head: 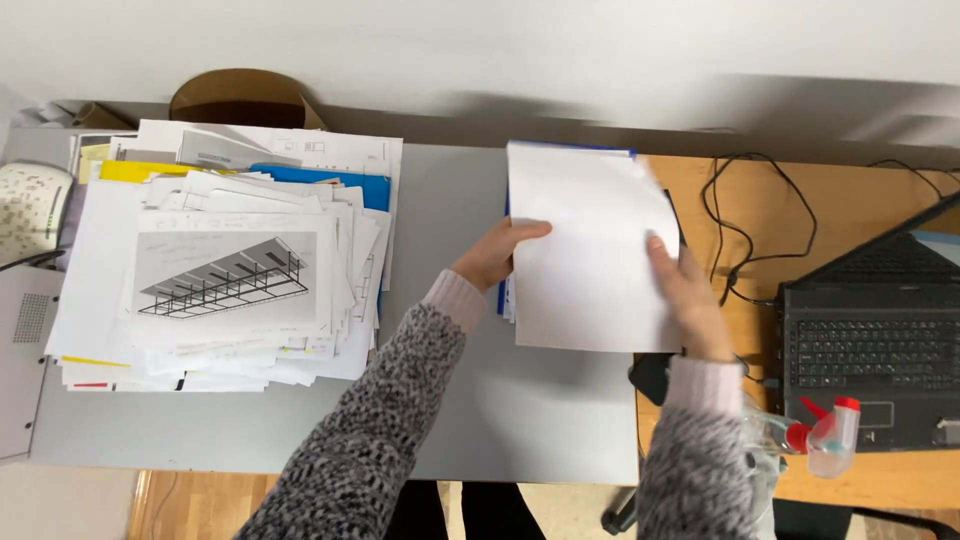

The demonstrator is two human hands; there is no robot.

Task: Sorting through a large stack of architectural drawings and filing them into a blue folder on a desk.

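A stack of plain white sheets lies on the grey table, with a blue folder edge showing under it. My left hand grips the stack's left edge, thumb on top. My right hand rests flat on the stack's right edge, fingers spread over the top sheet. Both arms wear speckled grey knit sleeves with pink cuffs.
A big messy pile of papers, topped by a printed line drawing, fills the left of the table. A black laptop and cables sit on a wooden desk at right. A spray bottle stands near the front right.
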